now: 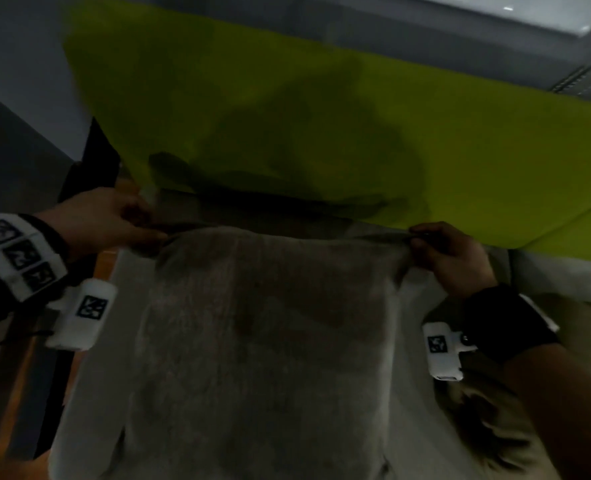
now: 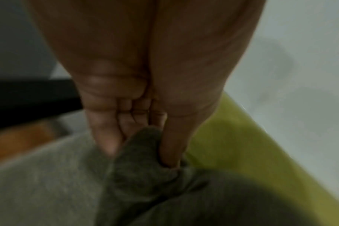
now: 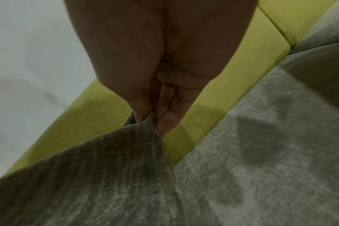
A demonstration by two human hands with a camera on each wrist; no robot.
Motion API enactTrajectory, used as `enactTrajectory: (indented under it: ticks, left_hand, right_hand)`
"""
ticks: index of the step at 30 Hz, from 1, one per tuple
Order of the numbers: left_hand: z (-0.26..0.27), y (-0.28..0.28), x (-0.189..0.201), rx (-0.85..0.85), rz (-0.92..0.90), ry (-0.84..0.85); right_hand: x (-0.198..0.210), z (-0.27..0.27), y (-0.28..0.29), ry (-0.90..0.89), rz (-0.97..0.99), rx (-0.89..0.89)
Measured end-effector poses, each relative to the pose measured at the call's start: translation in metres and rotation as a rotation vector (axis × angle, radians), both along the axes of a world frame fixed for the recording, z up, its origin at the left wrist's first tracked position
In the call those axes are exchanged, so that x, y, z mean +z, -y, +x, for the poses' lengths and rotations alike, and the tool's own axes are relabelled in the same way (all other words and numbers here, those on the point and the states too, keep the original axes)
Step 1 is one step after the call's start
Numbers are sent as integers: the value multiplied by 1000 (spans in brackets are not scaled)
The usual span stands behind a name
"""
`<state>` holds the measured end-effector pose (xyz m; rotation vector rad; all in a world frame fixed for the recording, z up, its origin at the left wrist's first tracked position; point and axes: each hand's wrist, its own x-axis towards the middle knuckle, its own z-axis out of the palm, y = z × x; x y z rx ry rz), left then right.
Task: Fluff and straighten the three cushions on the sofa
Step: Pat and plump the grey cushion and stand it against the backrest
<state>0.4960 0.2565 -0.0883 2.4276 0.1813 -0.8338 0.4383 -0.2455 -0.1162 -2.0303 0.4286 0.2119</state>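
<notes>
A grey woven cushion (image 1: 269, 323) fills the middle of the head view, held up in front of the sofa's lime-green backrest (image 1: 391, 140). My left hand (image 1: 138, 223) pinches its top left corner (image 2: 145, 156) between thumb and fingers. My right hand (image 1: 422, 237) pinches the top right corner (image 3: 145, 126) the same way. The cushion's top edge is stretched between the two hands. A second, furry cushion (image 1: 488, 420) shows at the lower right, partly behind my right forearm.
The sofa's pale grey seat (image 3: 252, 152) lies below and to the right of the cushion. A white wall (image 3: 29, 61) rises behind the backrest. At the left are a dark frame (image 1: 93, 161) and an orange-brown floor (image 1: 13, 393).
</notes>
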Motion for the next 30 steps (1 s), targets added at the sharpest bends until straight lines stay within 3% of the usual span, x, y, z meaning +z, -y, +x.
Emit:
enactTrajectory:
  ticks: [2,4,10,14,20,22,25,26,30]
  left_hand:
    - [0,5,3,-171,142,26]
    - [-7,13,8,-195,134,75]
    - [-27,18,18,83,-259,169]
    - [-30,13,29,103,-73,267]
    - [-38,15,31,12,119,231]
    - [-39,11,26,57,-27,225]
    - [-43,6,27,254,-420,148]
    - [-42,2,26,299,-451,146]
    - [-35,-2,15,260,-196,291]
  right_hand:
    - [2,-1,-1,25,-14,8]
    - [5,-4,0,31,-35,26]
    - [11,-18,4,77,12,48]
    - [21,-25,3,75,59,28]
    - [26,-28,-6,77,-17,4]
    - [26,-28,-7,63,-10,-2]
    - [20,-28,4,65,9,-15]
    - [19,-26,4,65,14,-14]
    - [20,-21,-1,83,-113,26]
